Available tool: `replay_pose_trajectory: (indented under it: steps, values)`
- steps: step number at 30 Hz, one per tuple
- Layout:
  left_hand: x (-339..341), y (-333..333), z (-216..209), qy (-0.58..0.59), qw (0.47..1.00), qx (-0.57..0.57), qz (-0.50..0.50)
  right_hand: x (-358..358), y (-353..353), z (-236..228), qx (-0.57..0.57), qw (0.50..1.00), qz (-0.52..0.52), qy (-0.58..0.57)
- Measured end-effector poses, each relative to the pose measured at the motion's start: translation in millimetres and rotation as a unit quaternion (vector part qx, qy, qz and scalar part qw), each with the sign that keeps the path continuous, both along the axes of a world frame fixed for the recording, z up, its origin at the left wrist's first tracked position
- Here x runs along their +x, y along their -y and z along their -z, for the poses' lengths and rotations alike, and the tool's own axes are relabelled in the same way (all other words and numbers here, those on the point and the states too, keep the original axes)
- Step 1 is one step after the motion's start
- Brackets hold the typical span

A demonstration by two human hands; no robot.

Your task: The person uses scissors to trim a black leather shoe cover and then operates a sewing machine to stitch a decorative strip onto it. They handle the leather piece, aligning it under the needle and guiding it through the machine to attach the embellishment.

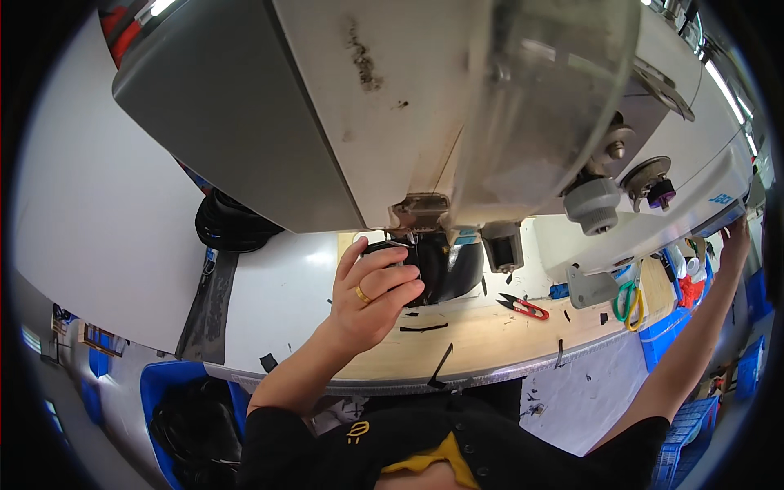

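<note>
A large white and grey sewing machine (pixel 392 106) fills the top of the view. Beneath its needle lies a glossy black piece (pixel 453 269), curved and leather-like. My left hand (pixel 376 290), with a ring on one finger, grips the near left side of this piece close to the needle; its thumb is hidden. Far to the right, my right arm reaches up to the machine's end, where my right hand (pixel 737 235) touches the area by a small panel (pixel 722 219). Its fingers are mostly hidden. Red-handled thread snips (pixel 524 307) lie right of the black piece.
Black scraps (pixel 425 328) litter the wooden table edge. Green- and yellow-handled scissors (pixel 632 305) lie at the right, beside a blue bin (pixel 656 341) of small items. Black goods (pixel 233 220) are piled at the left. Below them stands a blue crate (pixel 153 384) of black pieces.
</note>
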State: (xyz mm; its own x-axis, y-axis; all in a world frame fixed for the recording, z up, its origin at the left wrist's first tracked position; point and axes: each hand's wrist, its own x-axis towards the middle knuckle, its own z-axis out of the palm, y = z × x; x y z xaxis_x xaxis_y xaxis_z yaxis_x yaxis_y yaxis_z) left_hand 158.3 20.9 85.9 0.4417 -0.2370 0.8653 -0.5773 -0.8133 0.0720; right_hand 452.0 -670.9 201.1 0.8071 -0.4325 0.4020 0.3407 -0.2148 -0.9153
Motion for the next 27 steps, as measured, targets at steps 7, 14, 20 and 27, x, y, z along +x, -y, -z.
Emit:
replay_pose_trajectory:
  steps: [7, 14, 20, 27]
  values:
    - [0.7, -6.8, -2.4, 0.001, 1.000, 0.011, 0.010, 30.9, 7.3, -45.2, -0.471, 0.837, 0.160, 0.227]
    - [6.0, -0.8, -9.1, 0.005, 1.000, 0.009, 0.026, -43.4, -94.6, -61.5, -0.243, 0.895, 0.296, 0.227]
    - [4.2, -0.4, -3.6, -0.003, 1.000, 0.007, 0.010, -204.2, -352.0, 12.0, -0.217, 0.874, -0.111, 0.420]
    - [-2.5, 2.2, -7.9, -0.008, 1.000, 0.012, -0.014, -216.7, -486.2, 88.0, -0.445, 0.769, -0.351, 0.297]
